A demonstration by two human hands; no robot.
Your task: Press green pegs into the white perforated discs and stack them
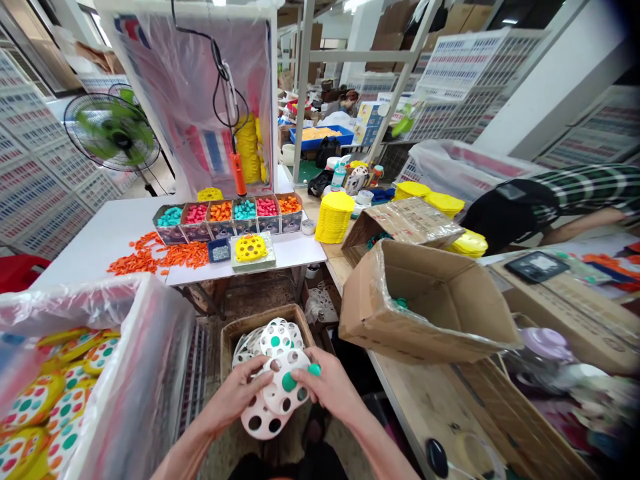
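Observation:
My left hand (239, 393) grips the left edge of a small stack of white round discs with holes (277, 397), held low in front of me. My right hand (327, 387) holds the stack's right edge; its thumb rests by a green peg (289, 381) in one hole, and another green peg (315, 369) sits at the fingertips. Behind the hands, a brown box (235, 331) on the floor holds more white perforated discs (273, 337).
An open cardboard box with a plastic liner (425, 300) lies on the table at right. A lined bin of assembled yellow toys (55, 393) stands at left. The white table (100, 230) carries trays of coloured pegs (230, 213), loose orange pegs (160, 255), yellow disc stacks (334, 215). A person in a striped sleeve (580, 193) leans in at right.

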